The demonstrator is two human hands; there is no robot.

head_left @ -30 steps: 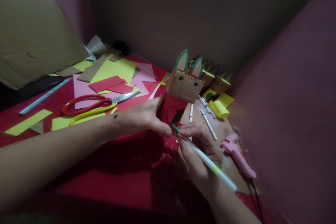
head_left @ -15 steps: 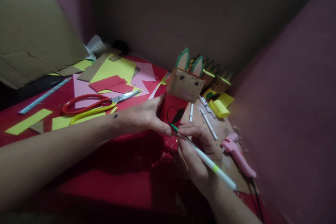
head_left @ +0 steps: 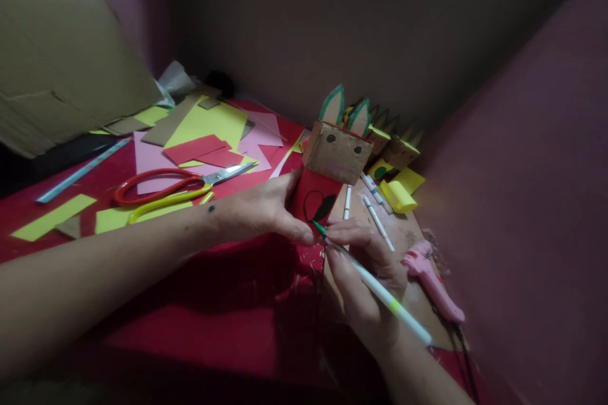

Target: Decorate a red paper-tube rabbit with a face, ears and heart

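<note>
Head view, near tabletop: red surface [head_left: 228, 316] shows between the forearms, giving the most open room; its near edge fades into shadow.
Right hand: [head_left: 365, 272] closed in a pen grip around a white marker [head_left: 380, 292], green tip pointing far and left.
Left hand: [head_left: 273, 212] wrapped against the left side of the cardboard figure [head_left: 339, 155], thumb low on its red body; the other fingers are mostly hidden.
Just changed: very little; both grips match the last second, and the tip has made only a tiny shift at the foot of the black outline [head_left: 326, 207]. That suggests fine marking in progress; whether the tip touches is too small to tell.
Right edge: pink glue gun [head_left: 434, 285] lies on a cardboard base [head_left: 413, 304], hemmed in by the right wall [head_left: 532, 202].
Left side: scissors [head_left: 206, 188] lie beyond the left forearm, among paper pieces, limiting room there.
Far right: loose markers [head_left: 379, 221], a yellow paper roll [head_left: 398, 196], then more figures [head_left: 399, 152] crowd behind the held one.
</note>
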